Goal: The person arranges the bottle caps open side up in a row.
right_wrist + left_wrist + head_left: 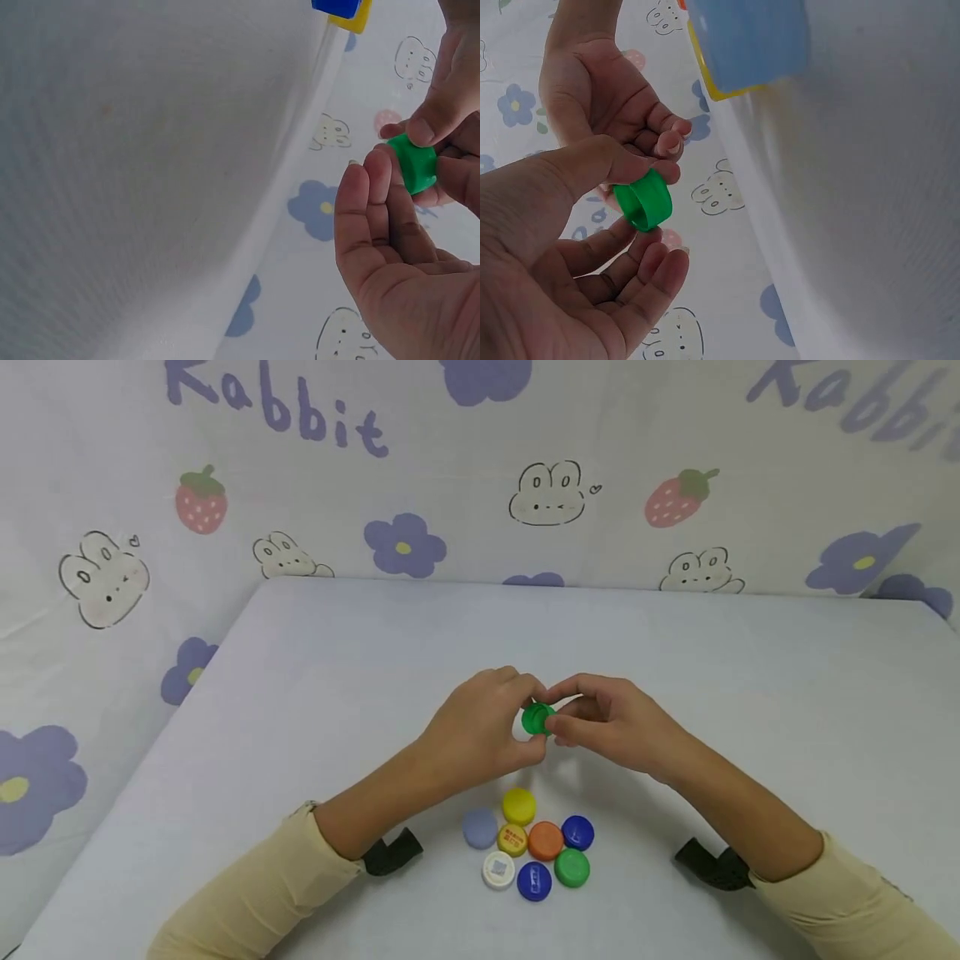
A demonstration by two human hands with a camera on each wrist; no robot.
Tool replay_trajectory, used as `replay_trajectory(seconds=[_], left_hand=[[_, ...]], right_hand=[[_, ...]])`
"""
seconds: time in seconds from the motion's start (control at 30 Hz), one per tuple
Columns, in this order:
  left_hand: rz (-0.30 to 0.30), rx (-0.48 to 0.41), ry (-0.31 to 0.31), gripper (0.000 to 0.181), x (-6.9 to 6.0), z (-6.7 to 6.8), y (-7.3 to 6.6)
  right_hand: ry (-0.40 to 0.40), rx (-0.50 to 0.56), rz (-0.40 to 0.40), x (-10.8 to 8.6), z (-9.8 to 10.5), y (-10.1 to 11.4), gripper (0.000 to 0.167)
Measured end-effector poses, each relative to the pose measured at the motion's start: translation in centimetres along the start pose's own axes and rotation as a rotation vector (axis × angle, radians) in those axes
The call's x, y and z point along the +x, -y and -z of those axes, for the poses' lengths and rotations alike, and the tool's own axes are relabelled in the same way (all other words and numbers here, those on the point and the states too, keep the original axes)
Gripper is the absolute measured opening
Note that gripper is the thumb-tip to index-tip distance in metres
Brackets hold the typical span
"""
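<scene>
Both hands hold a green bottle cap [534,719] above the table, its hollow side turned toward the head camera. My left hand [483,722] pinches it from the left, thumb on one side and fingertips on the other. From the other side my right hand [618,722] grips the cap's edge between thumb and fingers. In the left wrist view the cap [654,199] shows as a short ring with an open end. The right wrist view shows the cap's [417,163] outer wall, partly covered by fingers.
Nearer the body, several bottle caps lie close together on the white table [360,652]: light blue [480,828], yellow [519,807], printed yellow [513,840], orange [546,841], white [498,869], green [572,867], dark blue [578,832]. A patterned cloth [465,468] hangs behind.
</scene>
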State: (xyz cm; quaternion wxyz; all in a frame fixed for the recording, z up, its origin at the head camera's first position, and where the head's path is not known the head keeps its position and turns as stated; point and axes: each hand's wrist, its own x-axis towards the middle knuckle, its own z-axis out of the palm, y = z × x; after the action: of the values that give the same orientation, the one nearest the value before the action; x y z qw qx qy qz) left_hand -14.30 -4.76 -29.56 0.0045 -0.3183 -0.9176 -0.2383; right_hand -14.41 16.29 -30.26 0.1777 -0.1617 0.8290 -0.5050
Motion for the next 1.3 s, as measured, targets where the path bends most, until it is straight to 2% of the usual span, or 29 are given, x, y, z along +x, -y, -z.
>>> replay_trajectory(seconds=[0.17,0.43,0.7,0.8,0.97,1.3], left_hand=[[0.055,-0.017,0.06,0.038,0.3,0.0,0.7],[0.118,0.007,0.154,0.044,0.6,-0.2,2.0],[0.128,0.056,0.159,0.047,0.6,-0.2,3.2],[0.143,0.057,0.173,0.048,0.7,-0.2,3.5],[0.152,0.049,0.195,0.05,0.8,-0.2,3.9],[0.143,0.048,0.205,0.049,0.9,-0.3,4.1]], right_hand=[[0.026,-0.054,-0.003,1.1,-0.1,-0.2,0.03],[0.083,-0.36,0.113,3.1,-1.0,-0.2,0.02],[0.119,-0.585,0.143,5.2,-2.3,0.4,0.019],[0.136,-0.655,0.128,5.7,-2.6,0.8,0.019],[0.16,-0.722,0.078,6.1,-3.1,1.4,0.019],[0.167,-0.73,0.054,6.2,-3.3,1.5,0.019]])
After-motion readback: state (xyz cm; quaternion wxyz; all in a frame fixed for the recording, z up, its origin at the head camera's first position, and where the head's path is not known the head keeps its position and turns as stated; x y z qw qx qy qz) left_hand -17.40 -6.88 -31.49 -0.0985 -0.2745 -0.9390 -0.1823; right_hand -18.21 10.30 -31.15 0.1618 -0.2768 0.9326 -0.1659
